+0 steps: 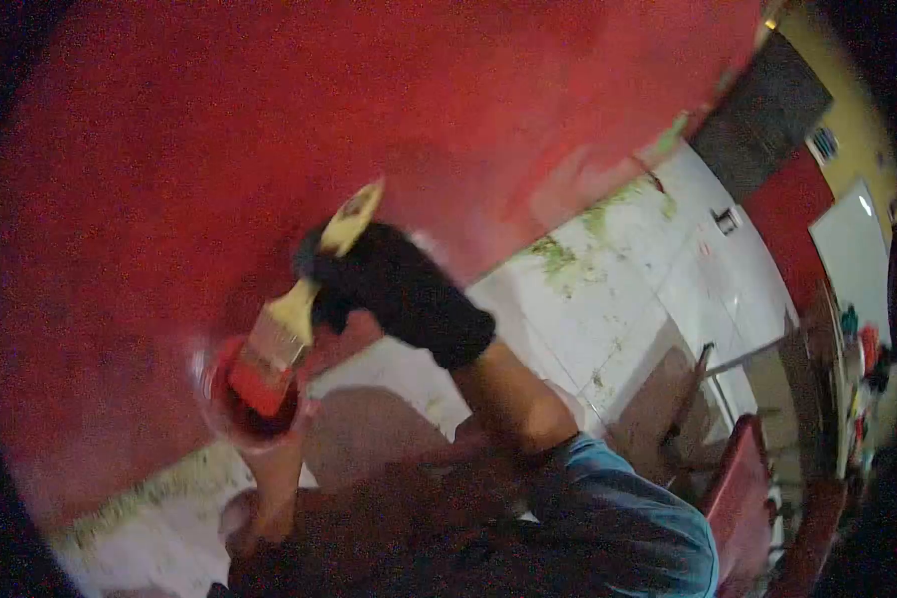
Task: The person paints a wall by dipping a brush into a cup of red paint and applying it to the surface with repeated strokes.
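My right hand [374, 284], in a black glove, grips a paintbrush [289, 309] by its pale wooden handle. The brush tilts down to the left, and its bristles are red with paint inside the rim of a clear round container [254, 399]. Red paint lies in that container. Below it a bare forearm [276, 488] reaches up to the container's underside; the fingers of my left hand are hidden behind it. A red painted wall [219, 149] stands just behind the brush and the container.
White floor tiles [598, 309] with green and yellowish stains run along the wall's foot. At the right are a dark panel [762, 110], a red chair-like piece [740, 488], a whitish board [852, 254] and a cluttered surface [857, 379].
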The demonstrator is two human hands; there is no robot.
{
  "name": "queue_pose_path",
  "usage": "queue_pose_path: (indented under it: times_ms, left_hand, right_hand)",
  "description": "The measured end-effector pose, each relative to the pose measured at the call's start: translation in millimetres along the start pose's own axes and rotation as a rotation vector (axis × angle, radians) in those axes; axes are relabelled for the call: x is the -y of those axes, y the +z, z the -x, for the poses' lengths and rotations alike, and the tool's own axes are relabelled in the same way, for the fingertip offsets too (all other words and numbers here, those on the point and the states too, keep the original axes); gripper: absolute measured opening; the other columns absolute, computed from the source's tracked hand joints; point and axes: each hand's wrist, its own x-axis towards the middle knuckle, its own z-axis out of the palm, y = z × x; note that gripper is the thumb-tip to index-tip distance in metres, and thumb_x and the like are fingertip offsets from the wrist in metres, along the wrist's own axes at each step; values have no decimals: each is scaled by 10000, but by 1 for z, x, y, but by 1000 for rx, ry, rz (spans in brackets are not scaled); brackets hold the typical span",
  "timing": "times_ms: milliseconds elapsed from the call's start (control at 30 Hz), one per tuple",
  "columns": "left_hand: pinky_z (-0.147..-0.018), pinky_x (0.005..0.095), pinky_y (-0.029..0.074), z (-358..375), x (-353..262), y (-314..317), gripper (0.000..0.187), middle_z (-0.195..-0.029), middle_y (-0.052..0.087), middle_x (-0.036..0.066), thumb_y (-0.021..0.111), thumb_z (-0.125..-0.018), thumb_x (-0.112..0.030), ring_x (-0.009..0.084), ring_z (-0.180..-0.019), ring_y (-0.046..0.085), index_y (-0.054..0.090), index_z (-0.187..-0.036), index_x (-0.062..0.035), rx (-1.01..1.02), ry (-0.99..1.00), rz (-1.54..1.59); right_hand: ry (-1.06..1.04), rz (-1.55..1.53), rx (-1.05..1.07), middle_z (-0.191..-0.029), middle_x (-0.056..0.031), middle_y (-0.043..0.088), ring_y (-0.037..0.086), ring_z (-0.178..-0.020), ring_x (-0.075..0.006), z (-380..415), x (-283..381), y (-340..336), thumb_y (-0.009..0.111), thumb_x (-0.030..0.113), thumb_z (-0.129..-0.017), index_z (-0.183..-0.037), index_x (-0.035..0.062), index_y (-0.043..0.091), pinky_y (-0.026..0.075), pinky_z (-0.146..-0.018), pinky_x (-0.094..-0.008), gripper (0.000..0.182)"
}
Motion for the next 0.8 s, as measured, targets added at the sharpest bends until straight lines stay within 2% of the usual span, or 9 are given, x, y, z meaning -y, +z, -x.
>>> queue_pose_path:
  times_ms: [67,167,267,367,467,533,633,767,800]
  left_hand:
    - [-954,406,351,6,3,1,839,-1251,394,149,776,-583,-244,293,-1112,413,325,-1251,-14,13,14,81]
    - [-960,425,350,11,10,-7,845,-1284,353,157,762,-607,-199,293,-1156,364,285,-1282,-29,-12,44,-22]
    - [-996,441,306,7,6,-12,858,-1303,321,160,757,-614,-146,292,-1196,312,253,-1300,-40,190,101,-194]
    - [-1010,445,278,6,-15,1,910,-1308,312,161,779,-587,-164,286,-1217,293,234,-1306,-43,73,-165,232]
    - [-995,438,305,1,-29,4,948,-1293,326,157,801,-547,-154,280,-1195,323,240,-1303,-43,44,-90,242]
    - [-945,396,334,4,-15,2,827,-1246,358,164,749,-547,-68,289,-1136,368,299,-1236,6,24,94,-93]
    - [-874,366,438,9,39,-2,904,-1275,352,131,770,-572,-103,264,-1087,423,241,-1304,-62,59,62,-11]
    - [-703,342,508,-3,-7,8,801,-1240,380,125,707,-642,-55,250,-955,499,253,-1302,-86,75,106,67]
    - [-762,352,484,1,-5,10,844,-1246,370,142,730,-589,-49,255,-1017,465,255,-1286,-40,60,-97,208]
  right_hand:
    - [58,47,-4,-684,-36,567,556,-595,-110,4,11,-1,569,268,-829,-849,52,556,455,-544,-255,217]
    - [40,-29,11,-686,-30,570,560,-594,-111,10,21,3,573,267,-832,-835,59,547,456,-534,-253,209]
    - [60,-246,38,-671,-17,567,558,-598,-98,13,20,0,583,259,-828,-834,62,539,447,-529,-242,202]
    - [39,-201,28,-682,-20,566,552,-590,-93,14,19,-5,573,242,-832,-848,63,537,445,-528,-238,183]
    - [-5,-262,45,-688,-24,567,548,-589,-93,16,10,-7,559,230,-838,-847,63,536,444,-525,-238,169]
    - [55,-157,59,-689,-23,563,542,-590,-92,16,14,-10,554,234,-841,-848,63,535,442,-527,-238,172]
    - [104,-121,83,-683,-22,557,534,-594,-90,12,20,-8,547,245,-846,-844,63,534,439,-530,-239,183]
    - [51,-180,114,-675,-25,555,535,-595,-88,10,10,-13,542,259,-849,-833,62,534,442,-533,-239,198]
    - [42,-170,114,-675,-25,555,535,-595,-88,10,12,-15,542,259,-849,-833,62,534,442,-533,-239,198]
